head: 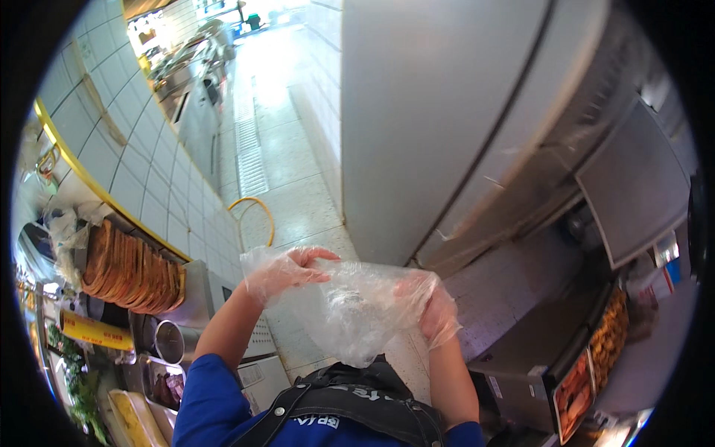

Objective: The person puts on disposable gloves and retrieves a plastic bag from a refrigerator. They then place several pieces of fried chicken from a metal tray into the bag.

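Observation:
In front of my chest a clear plastic bag (352,313) hangs crumpled and spread between my hands. A thin clear disposable glove covers my left hand (296,271), whose fingers pinch the bag's upper left edge. My right hand (433,310), also in a clear plastic glove, grips the other side; layers of film partly hide its fingers. Something whitish shows through the middle of the bag, and I cannot tell whether it is bunched film or contents. Below it is the black apron (357,396) over my blue shirt.
To the left, a stack of brown slabs (134,271) stands by a metal pot (170,341) and food trays (137,416). A large grey panel (430,112) rises ahead. At right, trays of food (575,394) stand by a dark cabinet (519,374). A yellow hose (262,207) loops above the floor.

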A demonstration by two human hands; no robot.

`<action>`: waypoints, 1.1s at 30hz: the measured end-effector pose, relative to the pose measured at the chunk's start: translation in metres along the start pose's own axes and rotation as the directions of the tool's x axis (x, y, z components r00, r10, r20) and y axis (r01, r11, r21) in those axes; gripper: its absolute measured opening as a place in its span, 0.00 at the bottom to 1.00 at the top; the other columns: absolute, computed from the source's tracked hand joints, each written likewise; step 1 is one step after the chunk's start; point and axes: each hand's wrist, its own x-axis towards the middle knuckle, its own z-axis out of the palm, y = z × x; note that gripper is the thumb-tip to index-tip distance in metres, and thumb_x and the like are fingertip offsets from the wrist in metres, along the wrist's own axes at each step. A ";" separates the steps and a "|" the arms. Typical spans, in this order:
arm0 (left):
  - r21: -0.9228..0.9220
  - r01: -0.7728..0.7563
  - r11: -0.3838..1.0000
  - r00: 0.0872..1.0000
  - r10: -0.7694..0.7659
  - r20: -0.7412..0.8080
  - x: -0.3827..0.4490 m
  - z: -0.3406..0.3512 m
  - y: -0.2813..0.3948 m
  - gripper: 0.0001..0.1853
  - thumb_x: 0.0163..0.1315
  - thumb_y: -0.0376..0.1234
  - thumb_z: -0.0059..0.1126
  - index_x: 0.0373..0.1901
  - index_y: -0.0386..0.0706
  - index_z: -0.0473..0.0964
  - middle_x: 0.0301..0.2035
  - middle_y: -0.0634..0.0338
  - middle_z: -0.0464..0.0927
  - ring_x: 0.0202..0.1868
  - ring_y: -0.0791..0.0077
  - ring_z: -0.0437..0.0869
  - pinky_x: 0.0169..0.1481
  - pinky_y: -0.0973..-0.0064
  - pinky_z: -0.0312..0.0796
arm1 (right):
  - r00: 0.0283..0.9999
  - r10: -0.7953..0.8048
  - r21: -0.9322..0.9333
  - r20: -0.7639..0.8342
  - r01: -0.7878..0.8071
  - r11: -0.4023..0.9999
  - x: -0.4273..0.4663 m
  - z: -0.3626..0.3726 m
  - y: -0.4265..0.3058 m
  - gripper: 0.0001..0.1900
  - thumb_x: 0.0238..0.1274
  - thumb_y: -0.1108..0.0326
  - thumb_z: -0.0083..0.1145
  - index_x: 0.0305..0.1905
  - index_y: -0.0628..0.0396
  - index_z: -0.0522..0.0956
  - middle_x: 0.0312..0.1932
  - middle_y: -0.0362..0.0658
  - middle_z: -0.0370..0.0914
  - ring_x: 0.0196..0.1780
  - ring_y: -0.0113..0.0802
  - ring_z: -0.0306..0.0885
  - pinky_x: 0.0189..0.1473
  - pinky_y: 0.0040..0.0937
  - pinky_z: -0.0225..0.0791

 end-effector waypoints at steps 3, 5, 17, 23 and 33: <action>0.057 0.015 0.998 0.996 -0.010 -0.086 0.011 -0.018 0.018 0.22 0.61 0.36 0.68 0.56 0.41 0.76 0.26 0.74 0.74 0.23 0.91 0.65 0.26 0.87 0.53 | 0.966 0.067 0.219 0.251 -0.124 0.968 0.087 -0.023 0.031 0.14 0.71 0.64 0.47 0.51 0.62 0.76 0.49 0.51 0.81 0.51 0.42 0.80 0.57 0.38 0.74; 0.021 -0.008 1.000 0.978 0.013 -0.208 0.015 -0.040 0.014 0.20 0.61 0.35 0.68 0.54 0.41 0.77 0.25 0.74 0.73 0.24 0.90 0.65 0.27 0.86 0.54 | 0.959 0.093 0.209 0.268 -0.152 0.966 0.103 0.021 0.006 0.16 0.73 0.62 0.44 0.53 0.62 0.75 0.49 0.51 0.81 0.53 0.42 0.79 0.59 0.39 0.72; -0.057 0.016 0.998 0.795 -0.047 -0.605 0.050 -0.167 0.032 0.15 0.68 0.42 0.55 0.41 0.41 0.84 0.18 0.73 0.66 0.20 0.87 0.60 0.24 0.84 0.51 | 0.813 0.251 0.196 0.525 -0.402 0.894 0.341 0.154 0.044 0.23 0.76 0.50 0.39 0.52 0.60 0.76 0.49 0.48 0.79 0.52 0.40 0.78 0.58 0.40 0.73; -0.199 -0.033 0.979 0.793 -0.096 -0.602 0.080 -0.273 0.033 0.18 0.70 0.45 0.52 0.49 0.44 0.82 0.17 0.73 0.59 0.20 0.86 0.57 0.26 0.83 0.50 | 0.864 0.241 0.072 0.441 -0.301 0.951 0.438 0.234 0.047 0.21 0.74 0.52 0.44 0.52 0.61 0.76 0.50 0.48 0.79 0.53 0.40 0.77 0.59 0.38 0.71; -0.069 -0.243 0.968 0.693 0.124 -0.711 0.146 -0.441 0.049 0.21 0.73 0.47 0.48 0.55 0.44 0.79 0.18 0.71 0.61 0.21 0.86 0.59 0.27 0.82 0.54 | 0.892 0.334 -0.226 0.304 -0.273 0.935 0.565 0.278 0.030 0.15 0.66 0.71 0.56 0.55 0.59 0.73 0.51 0.47 0.77 0.52 0.36 0.77 0.52 0.34 0.74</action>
